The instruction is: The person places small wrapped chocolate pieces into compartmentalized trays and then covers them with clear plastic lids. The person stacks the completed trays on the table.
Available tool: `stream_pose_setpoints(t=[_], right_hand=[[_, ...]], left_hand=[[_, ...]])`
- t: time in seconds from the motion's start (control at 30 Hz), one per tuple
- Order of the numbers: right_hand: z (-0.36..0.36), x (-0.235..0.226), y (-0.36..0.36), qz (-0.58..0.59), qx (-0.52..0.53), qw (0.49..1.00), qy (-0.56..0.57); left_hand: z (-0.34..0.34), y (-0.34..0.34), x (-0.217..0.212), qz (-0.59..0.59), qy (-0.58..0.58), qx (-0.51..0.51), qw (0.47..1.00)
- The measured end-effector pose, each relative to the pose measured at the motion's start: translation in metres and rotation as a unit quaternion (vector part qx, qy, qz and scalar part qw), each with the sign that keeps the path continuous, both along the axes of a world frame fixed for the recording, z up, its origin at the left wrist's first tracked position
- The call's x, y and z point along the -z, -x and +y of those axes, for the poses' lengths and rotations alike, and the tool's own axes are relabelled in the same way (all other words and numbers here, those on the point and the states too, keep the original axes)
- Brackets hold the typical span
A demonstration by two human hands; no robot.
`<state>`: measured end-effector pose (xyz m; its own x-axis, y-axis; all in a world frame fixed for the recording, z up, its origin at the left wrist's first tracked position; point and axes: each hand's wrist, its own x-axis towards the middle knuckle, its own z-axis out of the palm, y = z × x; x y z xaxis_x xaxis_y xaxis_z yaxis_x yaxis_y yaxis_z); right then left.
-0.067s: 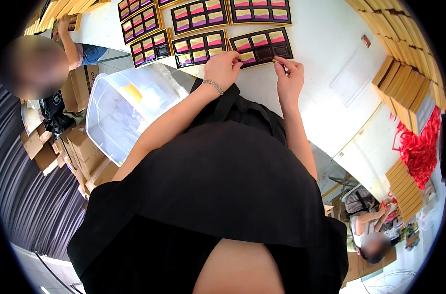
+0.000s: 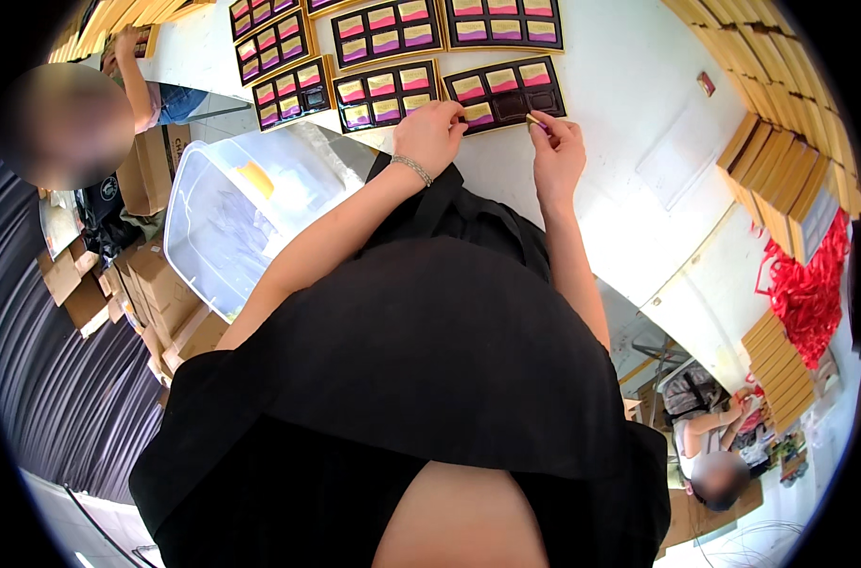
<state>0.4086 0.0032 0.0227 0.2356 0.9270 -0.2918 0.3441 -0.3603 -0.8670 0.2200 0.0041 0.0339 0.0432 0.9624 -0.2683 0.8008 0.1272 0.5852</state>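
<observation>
A black compartment tray with a gold edge (image 2: 495, 79) lies slightly askew at the near edge of the white table. Pink-and-gold and purple-and-gold packets sit in it, and two lower compartments show bare dark plastic. My left hand (image 2: 428, 133), with a bracelet at the wrist, is closed at the tray's lower left corner, thumb and fingers on its edge. Just off the lower right side, my right hand (image 2: 557, 155) pinches a small packet (image 2: 532, 120), seen nearly edge-on. Beside my left hand lies another tray (image 2: 387, 92) filled with similar packets.
More filled trays (image 2: 385, 33) stand farther back. A clear plastic bin (image 2: 213, 222) is at the left, near cardboard boxes (image 2: 156, 284). Stacked gold boxes (image 2: 776, 161) and red ribbon (image 2: 809, 293) line the right. Two other people work at upper left and lower right.
The packet in my right hand has tilted slightly, with more of its gold edge showing. My left hand stays at the tray corner.
</observation>
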Motion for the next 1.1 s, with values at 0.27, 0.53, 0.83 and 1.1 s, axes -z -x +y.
stream_pose_setpoints(t=[0.27,0.53,0.83,1.1], right_hand=[[0.010,0.018,0.022,0.035,-0.014,0.999,0.029],[-0.017,0.030,0.009,-0.344,-0.268,0.877,-0.203],[-0.019,0.026,0.009,-0.396,-0.324,0.844,-0.160],[-0.014,0.032,0.006,-0.392,-0.360,0.830,-0.169]], left_hand=[[0.000,-0.009,0.002,0.069,-0.030,0.098,0.992],[-0.006,-0.007,0.013,0.149,-0.169,0.245,0.943],[-0.008,-0.007,0.018,0.154,-0.096,0.255,0.950],[-0.001,-0.005,0.028,0.177,-0.101,0.280,0.938]])
